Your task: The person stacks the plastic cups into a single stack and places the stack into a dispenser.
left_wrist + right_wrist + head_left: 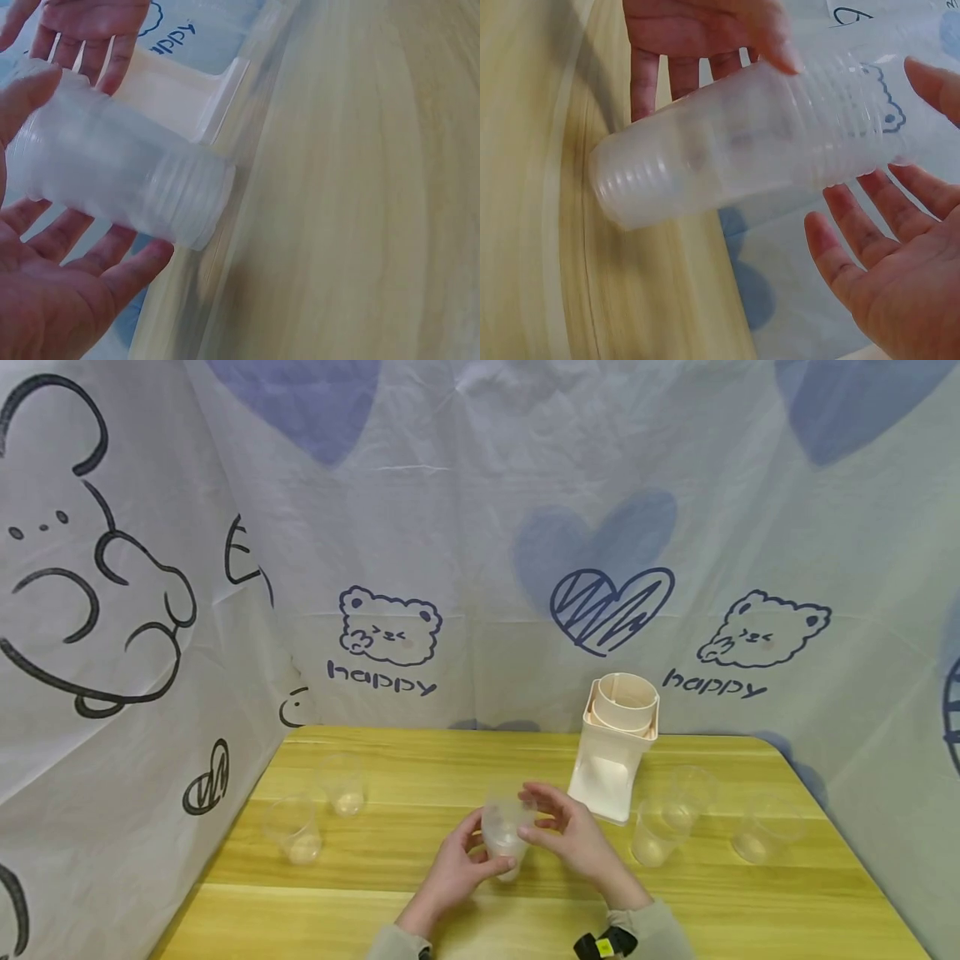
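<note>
Tilted between the hands is a stack of clear ribbed plastic cups (504, 831) (120, 161) (727, 135). The left hand (463, 860) (67, 285) (697, 37) holds its side, thumb on one face and fingers along the other. Around the rim end is the right hand (573, 835) (900, 255) (94, 30), thumb and index finger on opposite sides, its lower fingers spread and partly off the plastic. The stack's upper end is blurred in the head view.
Single clear cups stand at the left (302, 843) (348, 797) and right (651, 843) (678, 810) (753, 843) of the wooden table (405, 760). A cream dispenser-like holder (607, 768) with a round top stands behind the right hand. Printed cloth (480, 527) hangs behind.
</note>
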`<move>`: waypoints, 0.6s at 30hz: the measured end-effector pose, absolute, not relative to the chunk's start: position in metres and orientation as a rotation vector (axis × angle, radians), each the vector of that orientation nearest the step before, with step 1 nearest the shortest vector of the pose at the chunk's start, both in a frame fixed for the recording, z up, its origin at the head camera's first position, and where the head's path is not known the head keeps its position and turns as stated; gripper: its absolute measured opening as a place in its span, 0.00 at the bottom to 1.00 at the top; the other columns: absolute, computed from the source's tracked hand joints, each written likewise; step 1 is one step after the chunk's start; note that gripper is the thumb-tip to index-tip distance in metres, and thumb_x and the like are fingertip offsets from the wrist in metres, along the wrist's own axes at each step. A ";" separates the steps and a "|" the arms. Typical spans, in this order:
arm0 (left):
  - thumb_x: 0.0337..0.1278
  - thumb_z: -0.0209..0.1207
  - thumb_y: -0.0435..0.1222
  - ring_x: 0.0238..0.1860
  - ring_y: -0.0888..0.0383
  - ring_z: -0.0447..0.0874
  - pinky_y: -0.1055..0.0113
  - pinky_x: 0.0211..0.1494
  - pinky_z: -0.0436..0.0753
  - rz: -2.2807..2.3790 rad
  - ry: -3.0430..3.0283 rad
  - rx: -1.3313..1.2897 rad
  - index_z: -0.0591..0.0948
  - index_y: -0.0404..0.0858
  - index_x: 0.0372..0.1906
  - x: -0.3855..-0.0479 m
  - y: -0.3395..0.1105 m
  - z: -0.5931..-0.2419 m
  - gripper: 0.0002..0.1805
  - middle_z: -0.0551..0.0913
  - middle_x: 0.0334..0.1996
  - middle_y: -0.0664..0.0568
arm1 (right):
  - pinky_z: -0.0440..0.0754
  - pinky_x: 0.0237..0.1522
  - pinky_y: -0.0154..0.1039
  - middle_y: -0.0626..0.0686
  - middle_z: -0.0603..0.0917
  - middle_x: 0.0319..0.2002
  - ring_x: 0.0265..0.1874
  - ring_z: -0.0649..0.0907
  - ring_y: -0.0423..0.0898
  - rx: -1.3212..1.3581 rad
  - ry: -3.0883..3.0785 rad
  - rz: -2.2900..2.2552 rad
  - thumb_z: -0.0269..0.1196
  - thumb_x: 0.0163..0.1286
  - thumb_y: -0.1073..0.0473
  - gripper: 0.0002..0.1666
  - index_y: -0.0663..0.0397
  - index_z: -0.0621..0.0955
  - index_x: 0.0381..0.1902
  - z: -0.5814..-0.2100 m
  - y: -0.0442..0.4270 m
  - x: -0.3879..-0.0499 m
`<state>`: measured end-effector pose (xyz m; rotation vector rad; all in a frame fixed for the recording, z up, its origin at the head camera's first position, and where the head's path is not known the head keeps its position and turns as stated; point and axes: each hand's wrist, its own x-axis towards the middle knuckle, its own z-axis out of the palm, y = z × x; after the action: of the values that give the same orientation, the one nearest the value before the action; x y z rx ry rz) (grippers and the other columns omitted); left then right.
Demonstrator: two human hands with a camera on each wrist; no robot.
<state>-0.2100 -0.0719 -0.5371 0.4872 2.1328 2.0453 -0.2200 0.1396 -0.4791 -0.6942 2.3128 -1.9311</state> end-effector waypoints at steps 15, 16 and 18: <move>0.56 0.69 0.35 0.60 0.41 0.74 0.55 0.60 0.77 2.083 2.087 0.473 0.65 0.39 0.72 -0.212 -0.074 -0.536 0.40 0.73 0.60 0.40 | 0.75 0.58 0.53 0.70 0.71 0.63 0.62 0.72 0.66 -0.722 2.255 -1.930 0.63 0.68 0.68 0.32 0.73 0.67 0.67 -0.485 0.145 -0.221; 0.55 0.70 0.35 0.60 0.41 0.74 0.55 0.60 0.77 2.081 2.092 0.471 0.65 0.39 0.72 -0.213 -0.074 -0.537 0.40 0.73 0.59 0.40 | 0.75 0.58 0.52 0.70 0.71 0.63 0.62 0.71 0.66 -0.722 2.250 -1.928 0.63 0.68 0.68 0.32 0.73 0.67 0.67 -0.485 0.145 -0.221; 0.55 0.70 0.36 0.59 0.41 0.74 0.56 0.59 0.78 2.073 2.100 0.466 0.66 0.40 0.72 -0.213 -0.073 -0.538 0.40 0.73 0.59 0.41 | 0.75 0.59 0.51 0.70 0.70 0.64 0.62 0.71 0.66 -0.718 2.238 -1.925 0.63 0.68 0.68 0.32 0.74 0.67 0.66 -0.485 0.146 -0.220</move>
<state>-0.2130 -0.0735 -0.5376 0.4661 2.1001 2.0731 -0.2205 0.1456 -0.4849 -0.7180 2.2379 -1.9255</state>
